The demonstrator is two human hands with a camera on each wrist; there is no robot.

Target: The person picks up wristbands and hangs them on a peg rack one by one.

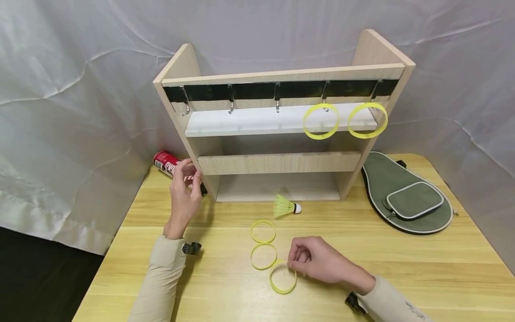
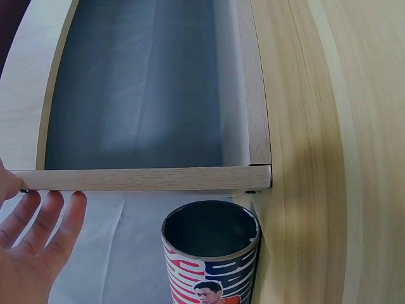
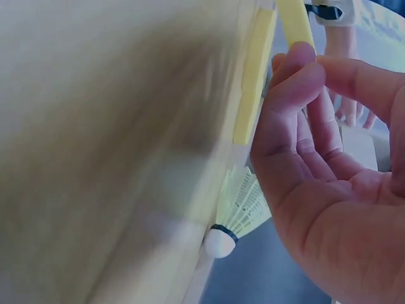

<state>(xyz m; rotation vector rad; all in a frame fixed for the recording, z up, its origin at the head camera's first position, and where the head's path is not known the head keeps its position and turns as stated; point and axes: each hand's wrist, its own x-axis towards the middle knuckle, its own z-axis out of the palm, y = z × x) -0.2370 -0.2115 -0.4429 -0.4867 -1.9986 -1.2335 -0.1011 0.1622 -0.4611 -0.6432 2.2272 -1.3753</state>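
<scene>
My left hand is at the left side of a wooden rack, its fingertips touching the side panel in the left wrist view. My right hand pinches the edge of a yellow ring between thumb and finger, low over the table. Beyond it lie two more yellow rings, a nearer one and a farther one. On the rack's hooks hang two others, one at the far right and one beside it. The three hooks to the left carry nothing.
A yellow shuttlecock lies before the rack's base. Behind my left hand a red can-like tube lies on its side. A green padded case rests on the table at the right. Grey cloth hangs behind.
</scene>
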